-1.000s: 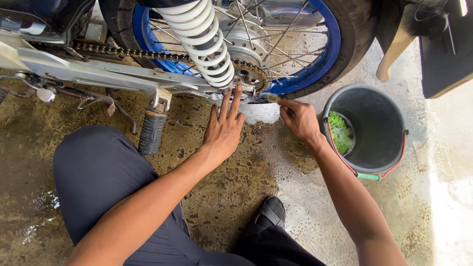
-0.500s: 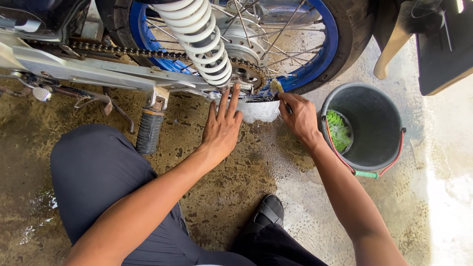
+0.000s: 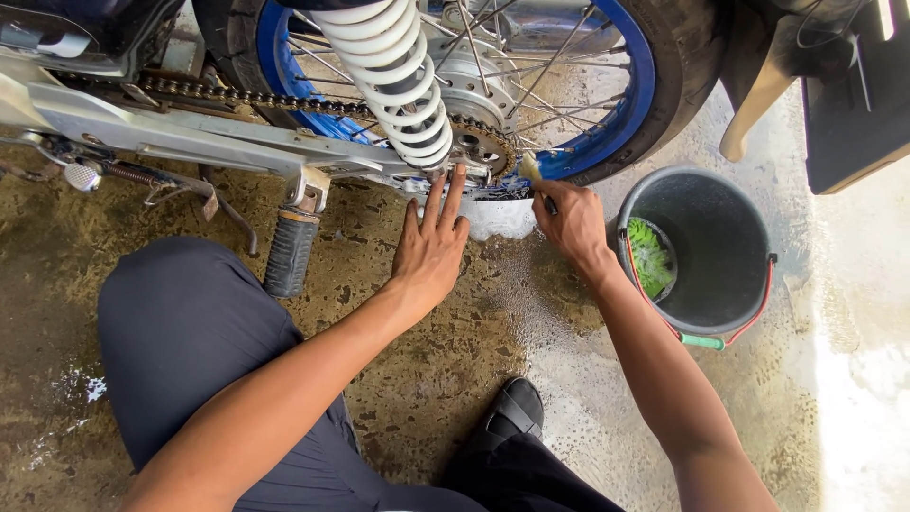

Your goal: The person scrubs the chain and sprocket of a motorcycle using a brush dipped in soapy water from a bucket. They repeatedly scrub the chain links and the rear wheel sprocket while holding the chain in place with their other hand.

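Head view, looking down at a person crouched beside a motorcycle's rear wheel on wet, stained concrete.

What has changed: over the last second the hands have barely moved. The brush tip, which lay just below the sprocket, now sits slightly higher, against the chain where it wraps the sprocket's lower edge. This suggests scrubbing is under way in short strokes at one spot.

The left hand lies at centre, fingers spread and flat, its fingertips touching the swingarm end below the white spring at 12 o'clock from the palm. It pinches nothing.

The right hand is just beside it at 3 o'clock, fingers curled tight around the brush handle. The pale bristles point up toward 11 o'clock. A small white tub sits under the sprocket, between the two hands.

Counts: two hands, one brush, one wheel with a blue rim, one chain, one spring, one footpeg at 9 o'clock from the left hand. One dark bucket stands at 3 o'clock from the right hand, holding something green, with a red bail. One black shoe shows at 6 o'clock.
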